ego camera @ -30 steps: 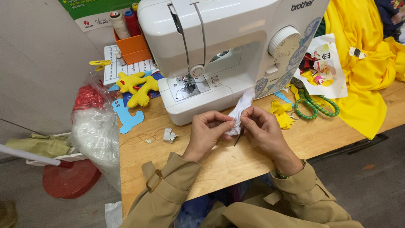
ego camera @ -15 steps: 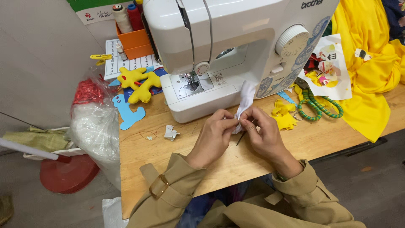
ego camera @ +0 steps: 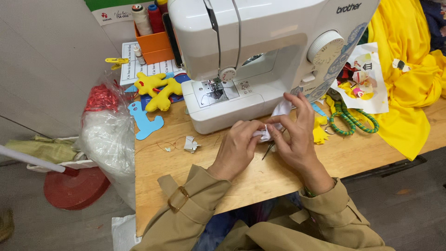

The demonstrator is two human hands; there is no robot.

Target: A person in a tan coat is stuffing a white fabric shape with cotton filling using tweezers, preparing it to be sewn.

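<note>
Both hands pinch a small white fabric piece (ego camera: 278,122) between them, just in front of the sewing machine (ego camera: 260,60).

Left hand (ego camera: 238,148) & right hand (ego camera: 297,135) are close together, fingertips clamped on the fabric from opp. sides; a thin dark tool (ego camera: 269,149) pokes down below the right hand. Machine base sits directly beyond the hands, fabric's top end nearly touching it. Left of left hand: a paper scrap (ego camera: 190,145), bare table (ego camera: 158,186) w/ open room out to its left edge; farther, blue cutout (ego camera: 145,122) & yellow stuffed shapes (ego camera: 157,89). Right of right hand: yellow scraps (ego camera: 319,132), green scissors (ego camera: 353,120), yellow cloth (ego camera: 409,83) draped over the far right edge. Table's near edge runs just under the wrists.
</note>
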